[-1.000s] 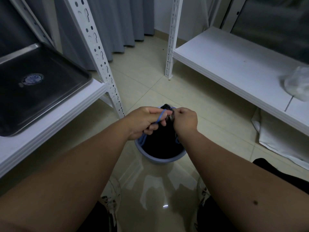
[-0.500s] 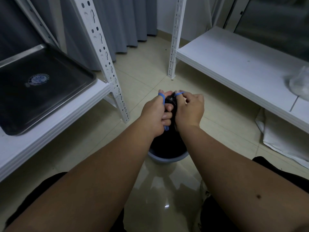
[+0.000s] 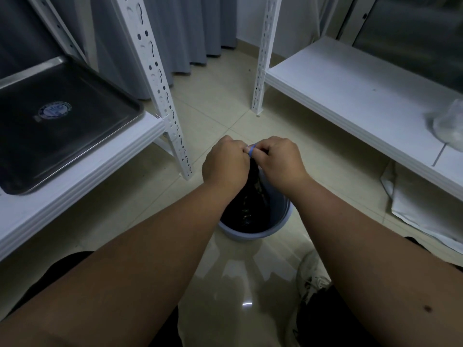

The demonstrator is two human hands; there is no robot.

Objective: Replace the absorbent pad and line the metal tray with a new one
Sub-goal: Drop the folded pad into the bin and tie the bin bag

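Observation:
A metal tray (image 3: 82,156) lies bare on the white shelf at the left, with a round sticker on its bottom. On the floor in front of me stands a blue bin (image 3: 280,221) lined with a black bag (image 3: 250,206). My left hand (image 3: 224,162) and my right hand (image 3: 281,159) meet above the bin, both pinching the bag's blue drawstring (image 3: 251,149) with the gathered bag neck hanging below them. A white sheet, possibly a pad (image 3: 426,209), lies on the floor under the right shelf.
A white shelf (image 3: 350,86) runs along the right with a clear plastic bag (image 3: 448,123) on it. Perforated white uprights (image 3: 160,83) stand left and right of the tiled aisle. Grey curtains hang behind. My shoe (image 3: 310,274) is near the bin.
Both hands have risen and drawn close together, pulling the blue drawstring tight so the bag neck is gathered above the bin. The view has tilted slightly.

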